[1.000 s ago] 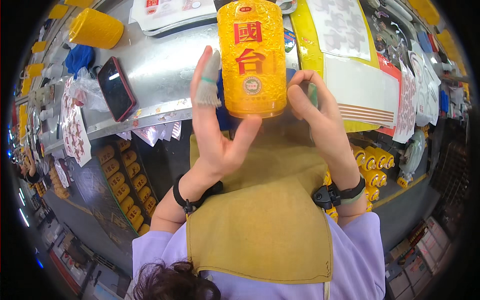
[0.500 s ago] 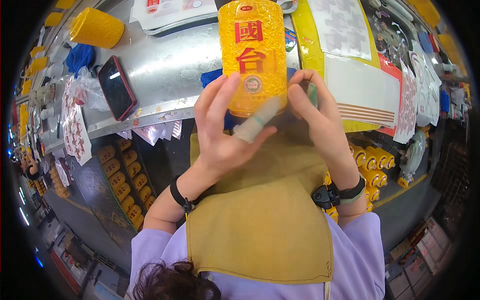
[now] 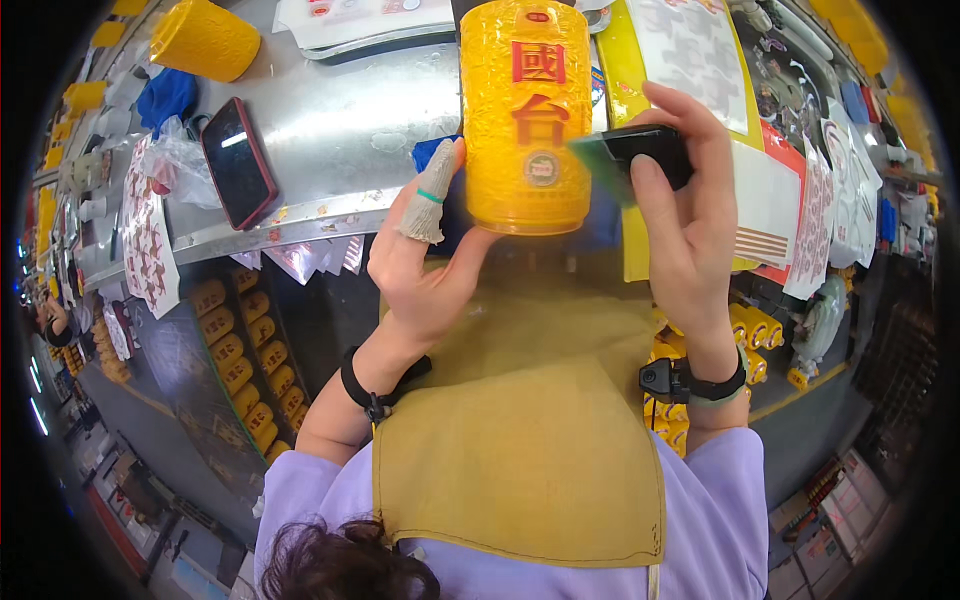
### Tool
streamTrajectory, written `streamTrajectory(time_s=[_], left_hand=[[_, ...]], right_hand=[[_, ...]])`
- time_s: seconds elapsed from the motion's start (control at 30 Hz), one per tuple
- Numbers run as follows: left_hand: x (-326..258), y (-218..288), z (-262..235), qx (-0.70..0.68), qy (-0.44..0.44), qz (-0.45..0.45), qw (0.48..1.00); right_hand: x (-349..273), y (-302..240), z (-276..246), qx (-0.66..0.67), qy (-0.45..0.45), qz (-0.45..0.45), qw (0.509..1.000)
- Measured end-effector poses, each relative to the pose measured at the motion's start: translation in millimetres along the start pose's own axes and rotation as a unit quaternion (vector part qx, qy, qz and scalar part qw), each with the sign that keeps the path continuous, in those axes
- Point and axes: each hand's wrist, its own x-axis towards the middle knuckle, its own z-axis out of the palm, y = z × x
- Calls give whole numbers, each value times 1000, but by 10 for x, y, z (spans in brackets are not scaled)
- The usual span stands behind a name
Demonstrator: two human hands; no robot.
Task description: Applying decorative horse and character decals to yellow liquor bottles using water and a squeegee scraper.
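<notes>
Over grey metal bench [image 3: 330,120], I'm bracing rigid, slick-looking embossed yellow cylindrical canister [image 3: 525,120] with my left hand [image 3: 425,260] cupping its base, right hand [image 3: 685,215] pinching small black device [image 3: 645,150].

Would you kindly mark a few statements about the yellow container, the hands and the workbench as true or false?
1. The left hand supports the yellow container from below. True.
2. The right hand is empty. False: it holds a small dark object beside the container.
3. A phone lies on the metal workbench. True.
4. The container lies on its side. False: it is upright.
5. The left hand's thumb wears a grey finger cot. True.
</notes>
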Motion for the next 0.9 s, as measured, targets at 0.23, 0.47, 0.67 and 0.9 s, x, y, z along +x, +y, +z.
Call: streamTrajectory(time_s=[0.23, 0.47, 0.67, 0.9], left_hand=[[94, 128, 21, 55, 9, 55, 997], [57, 97, 12, 46, 4, 33, 998], [167, 180, -53, -17, -84, -56, 995], [289, 324, 146, -289, -86, -186, 935]], right_hand=[[-220, -39, -76, -269, -103, -368, 884], [-120, -67, -107, -327, -25, -370, 869], [-162, -148, -191, -226, -92, -320, 916], [-105, -44, -186, -123, 89, -243, 958]])
